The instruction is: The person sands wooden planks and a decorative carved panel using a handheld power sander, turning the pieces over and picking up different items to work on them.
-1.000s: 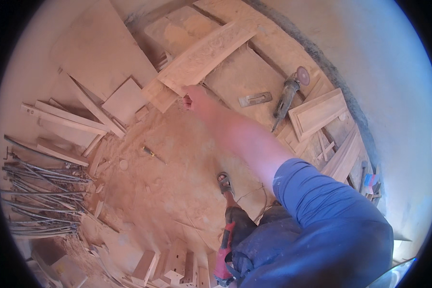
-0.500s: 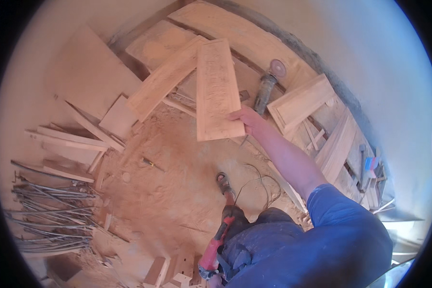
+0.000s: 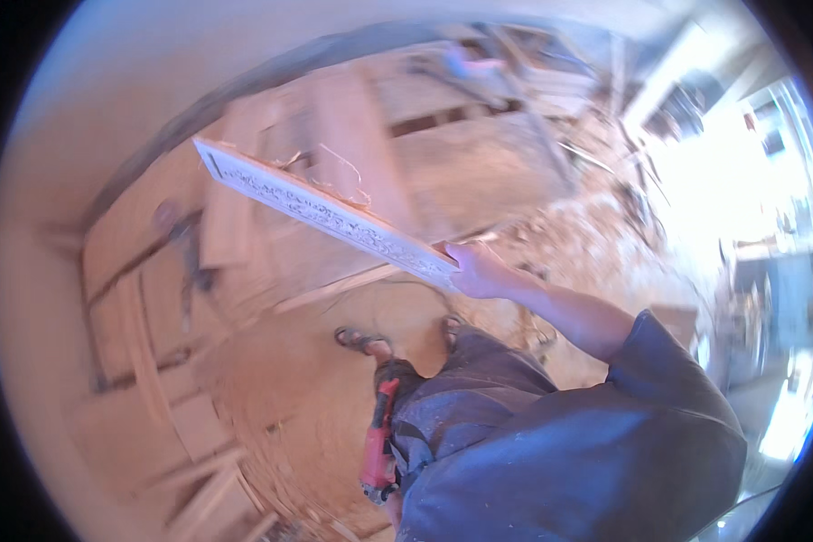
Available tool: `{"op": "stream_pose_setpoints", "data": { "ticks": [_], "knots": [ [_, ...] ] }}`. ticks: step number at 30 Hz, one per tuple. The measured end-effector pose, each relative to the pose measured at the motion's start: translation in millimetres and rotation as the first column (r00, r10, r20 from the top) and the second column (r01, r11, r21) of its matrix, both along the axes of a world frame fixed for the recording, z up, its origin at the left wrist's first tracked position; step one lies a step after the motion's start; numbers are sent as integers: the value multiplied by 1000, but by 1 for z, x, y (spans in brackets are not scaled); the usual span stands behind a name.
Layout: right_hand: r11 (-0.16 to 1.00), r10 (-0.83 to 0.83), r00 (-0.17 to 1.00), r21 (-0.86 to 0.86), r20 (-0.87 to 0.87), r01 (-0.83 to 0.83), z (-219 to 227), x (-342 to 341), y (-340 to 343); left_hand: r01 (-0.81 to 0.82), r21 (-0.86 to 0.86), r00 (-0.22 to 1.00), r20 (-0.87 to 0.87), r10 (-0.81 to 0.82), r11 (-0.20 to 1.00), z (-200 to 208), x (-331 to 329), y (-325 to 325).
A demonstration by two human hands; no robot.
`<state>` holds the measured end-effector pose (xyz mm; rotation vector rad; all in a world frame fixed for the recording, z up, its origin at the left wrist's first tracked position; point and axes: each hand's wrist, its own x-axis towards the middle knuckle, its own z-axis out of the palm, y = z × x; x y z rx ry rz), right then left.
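My right hand [image 3: 481, 271] is closed around the near end of a carved wooden panel [image 3: 321, 206], thumb along its edge. The panel is tilted nearly on edge, its carved face toward me, with curled shavings along its upper edge. Low at my left side, only a little of my left hand [image 3: 394, 511] shows, at the lower end of a red and black power tool [image 3: 381, 443]. That tool hangs beside my leg; my left fingers are mostly hidden.
A low work surface with boards [image 3: 357, 135] stretches along the wall. A blurred angle grinder [image 3: 192, 257] lies on it at left. Wood pieces [image 3: 217, 506] lie at lower left, and shavings [image 3: 596, 235] cover the floor at right, near a bright opening [image 3: 750, 181].
My view has swung to the right. The panel has turned from face-up to nearly on edge, still in my right hand. The red tool stays at my left side.
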<state>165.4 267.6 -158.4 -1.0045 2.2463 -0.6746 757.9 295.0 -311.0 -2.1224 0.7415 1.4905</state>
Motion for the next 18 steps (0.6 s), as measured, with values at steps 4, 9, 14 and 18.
{"op": "stream_pose_setpoints", "data": {
  "ticks": [4, 9, 14, 18],
  "knots": [
    [970, -161, 986, 180, -42, 166, 5, -48, 136, 178, -150, 981, -51, -187, 973, 22, -52, -18],
    [931, 38, 936, 354, -350, 95, -31, -109, 234, 327, -239, 928, -101, -358, 915, 44, -109, -41],
    [895, 315, 705, 446, -635, 2, -68, -180, 271, 283, -238, 944, -101, -313, 929, 54, -173, -65],
    [887, 365, 540, 459, -759, 45, -82, -259, 281, 51, -204, 997, -52, -62, 978, 50, -212, -73]
  ]
}}
